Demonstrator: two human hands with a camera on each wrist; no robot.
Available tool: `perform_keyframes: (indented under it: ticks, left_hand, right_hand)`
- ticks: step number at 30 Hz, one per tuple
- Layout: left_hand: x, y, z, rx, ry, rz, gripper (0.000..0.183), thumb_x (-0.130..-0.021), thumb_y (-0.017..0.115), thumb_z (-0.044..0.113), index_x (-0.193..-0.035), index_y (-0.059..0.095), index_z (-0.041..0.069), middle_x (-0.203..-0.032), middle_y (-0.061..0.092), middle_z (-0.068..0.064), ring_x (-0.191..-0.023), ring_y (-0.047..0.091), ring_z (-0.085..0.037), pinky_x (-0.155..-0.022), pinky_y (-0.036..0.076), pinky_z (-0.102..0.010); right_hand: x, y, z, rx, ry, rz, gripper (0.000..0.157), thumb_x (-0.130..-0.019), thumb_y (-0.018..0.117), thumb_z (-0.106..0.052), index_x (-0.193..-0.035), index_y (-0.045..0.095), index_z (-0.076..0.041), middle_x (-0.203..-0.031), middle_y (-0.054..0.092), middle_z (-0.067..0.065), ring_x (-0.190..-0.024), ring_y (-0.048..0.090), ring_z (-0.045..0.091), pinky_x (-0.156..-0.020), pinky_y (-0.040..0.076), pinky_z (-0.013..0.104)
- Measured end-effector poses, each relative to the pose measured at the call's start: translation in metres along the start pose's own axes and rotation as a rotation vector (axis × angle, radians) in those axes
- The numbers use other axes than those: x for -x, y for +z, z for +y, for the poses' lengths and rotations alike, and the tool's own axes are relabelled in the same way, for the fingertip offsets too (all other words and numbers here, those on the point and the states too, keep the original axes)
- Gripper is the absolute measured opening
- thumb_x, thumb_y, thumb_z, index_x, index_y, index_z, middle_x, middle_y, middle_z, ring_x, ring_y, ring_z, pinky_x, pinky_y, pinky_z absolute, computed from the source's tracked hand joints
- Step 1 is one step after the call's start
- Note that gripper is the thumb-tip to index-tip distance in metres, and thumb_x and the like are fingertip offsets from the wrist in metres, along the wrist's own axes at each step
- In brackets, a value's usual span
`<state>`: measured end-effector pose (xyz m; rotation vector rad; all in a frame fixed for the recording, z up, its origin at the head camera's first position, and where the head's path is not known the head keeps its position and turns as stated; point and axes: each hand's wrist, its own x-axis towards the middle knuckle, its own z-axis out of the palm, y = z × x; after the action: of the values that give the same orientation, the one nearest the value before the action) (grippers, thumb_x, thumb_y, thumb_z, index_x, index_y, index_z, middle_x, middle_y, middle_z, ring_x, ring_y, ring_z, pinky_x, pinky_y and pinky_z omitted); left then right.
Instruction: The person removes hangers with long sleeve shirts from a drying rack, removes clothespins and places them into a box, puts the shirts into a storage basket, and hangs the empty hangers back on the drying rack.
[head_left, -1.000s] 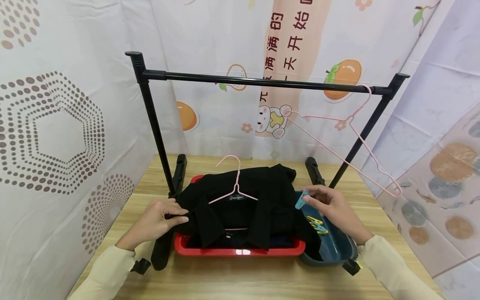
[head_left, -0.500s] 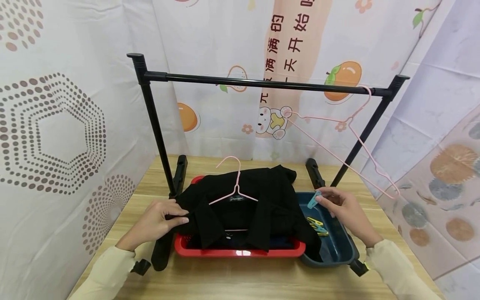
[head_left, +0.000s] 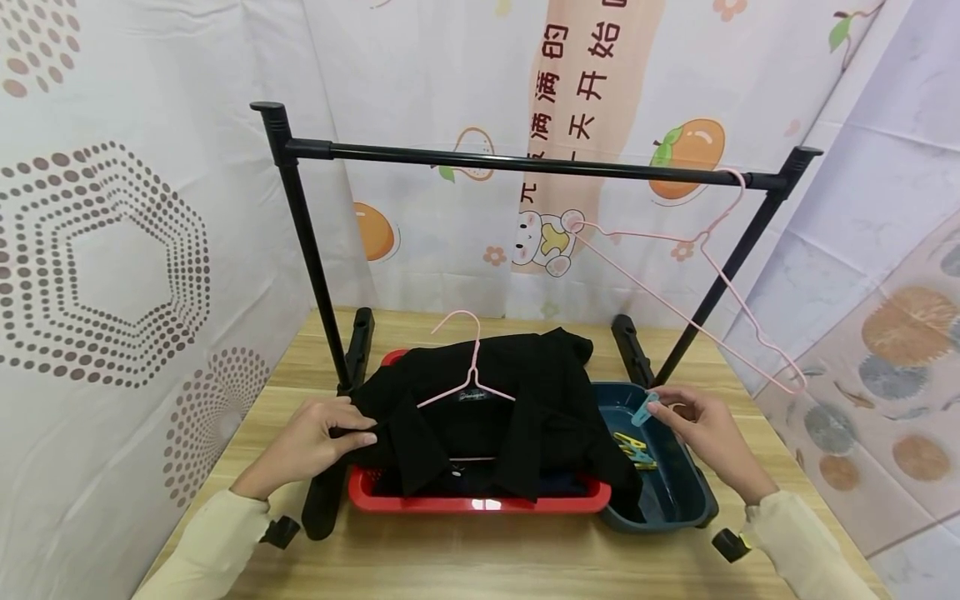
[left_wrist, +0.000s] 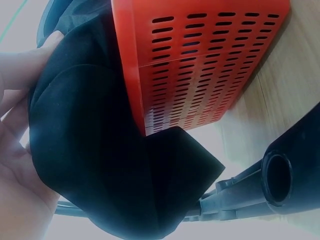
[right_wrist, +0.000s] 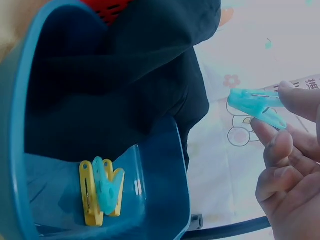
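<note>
A black collared shirt (head_left: 555, 392) lies over a red basket (head_left: 480, 504), with a pink hanger (head_left: 476, 367) inside its neck and the hook standing up. At the shirt's left edge my left hand (head_left: 318, 442) pinches the cloth between thumb and fingers; the left wrist view shows the black fabric (left_wrist: 90, 125) bulging beside the basket. My right hand (head_left: 705, 433) pinches a light-blue clothespin (right_wrist: 255, 105) by its handle ends, above the right side of a dark blue bin (head_left: 697, 500). Inside that bin lie several yellow and blue clothespins (right_wrist: 102, 190).
A black rack (head_left: 487, 161) stands behind and around the basket on a wooden table (head_left: 465, 558). From its bar, at the right end, hangs another pink hanger (head_left: 705, 237). The shirt's right sleeve (head_left: 622, 475) droops into the bin. Printed curtains enclose the back and sides.
My right hand has moved right with the clothespin, away from the shirt's edge to the bin's right side. The left hand keeps its hold on the cloth without visible movement.
</note>
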<state>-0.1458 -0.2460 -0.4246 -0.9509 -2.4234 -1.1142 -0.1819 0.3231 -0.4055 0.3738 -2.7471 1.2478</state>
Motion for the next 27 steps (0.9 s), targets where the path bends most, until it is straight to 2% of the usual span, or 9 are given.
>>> perform_keyframes:
  ticks: [3, 8, 21, 27]
  left_hand:
    - [0.0, 0.0, 0.0, -0.01, -0.001, 0.006, 0.021, -0.08, 0.085, -0.001, -0.1, 0.083, 0.005, -0.086, 0.074, 0.008, -0.07, 0.059, -0.003, -0.059, 0.05, -0.024]
    - [0.001, 0.001, -0.001, -0.008, -0.014, 0.006, 0.02, -0.08, 0.085, 0.0, -0.1, 0.083, 0.005, -0.086, 0.072, 0.012, -0.069, 0.057, -0.002, -0.057, 0.048, -0.024]
    - [0.003, 0.003, -0.003, -0.03, -0.009, 0.011, 0.022, -0.079, 0.086, 0.0, -0.099, 0.083, 0.006, -0.085, 0.074, 0.01, -0.069, 0.056, -0.002, -0.059, 0.049, -0.024]
    - [0.002, 0.003, -0.004, -0.033, -0.002, 0.02, 0.02, -0.08, 0.086, 0.0, -0.099, 0.083, 0.006, -0.085, 0.074, 0.011, -0.067, 0.054, -0.001, -0.064, 0.051, -0.026]
  right_hand:
    - [0.001, 0.0, 0.003, 0.007, 0.002, -0.001, 0.038, -0.102, 0.067, -0.033, -0.131, 0.066, -0.008, -0.11, 0.068, 0.013, -0.063, 0.058, 0.028, -0.052, 0.048, 0.03]
    - [0.003, 0.003, 0.011, -0.015, 0.004, -0.011, 0.041, -0.102, 0.067, -0.031, -0.131, 0.065, -0.002, -0.111, 0.068, 0.016, -0.059, 0.056, 0.022, -0.052, 0.049, 0.031]
    - [0.008, 0.005, 0.03, 0.003, 0.09, -0.068, 0.044, -0.102, 0.067, -0.033, -0.131, 0.063, 0.0, -0.108, 0.067, 0.016, -0.062, 0.057, 0.021, -0.055, 0.051, 0.033]
    - [0.01, 0.008, 0.035, 0.046, 0.073, -0.128, 0.044, -0.1, 0.07, -0.033, -0.128, 0.066, 0.0, -0.101, 0.069, 0.011, -0.063, 0.059, 0.025, -0.055, 0.053, 0.033]
